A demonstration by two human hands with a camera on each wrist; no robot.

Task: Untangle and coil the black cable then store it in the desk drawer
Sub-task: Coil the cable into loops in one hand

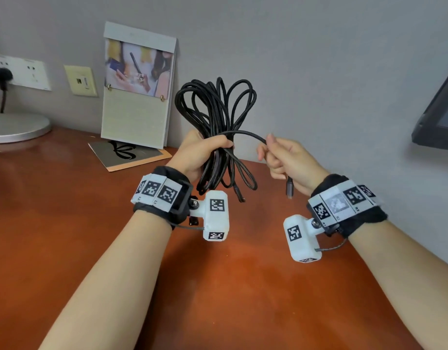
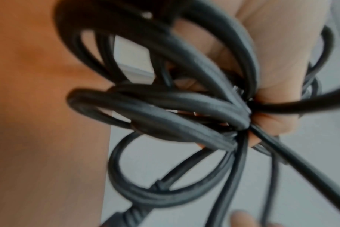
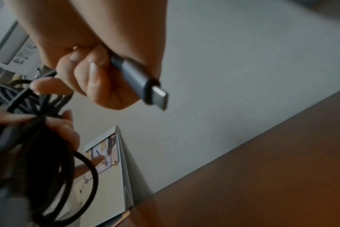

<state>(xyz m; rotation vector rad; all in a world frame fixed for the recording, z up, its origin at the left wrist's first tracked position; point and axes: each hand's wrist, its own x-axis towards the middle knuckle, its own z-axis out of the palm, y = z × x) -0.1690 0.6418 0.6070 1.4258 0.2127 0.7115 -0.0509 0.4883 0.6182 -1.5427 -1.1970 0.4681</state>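
left hand (image 1: 200, 154) is gripping the bunched black cable (image 1: 215, 107) at its waist, fingers curled round, loops fanning above and hanging below | right hand (image 1: 286, 157) is pinching the free end, plug (image 1: 289, 189) hanging below the fingers | all held above the desk (image 1: 66, 210)

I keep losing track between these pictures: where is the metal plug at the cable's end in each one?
Head: metal plug hangs below the right hand, centre-right.
Left wrist: not identifiable; only blurred cable loops.
Right wrist: plug upper centre, pointing lower right.
Shared landmark: standing calendar.
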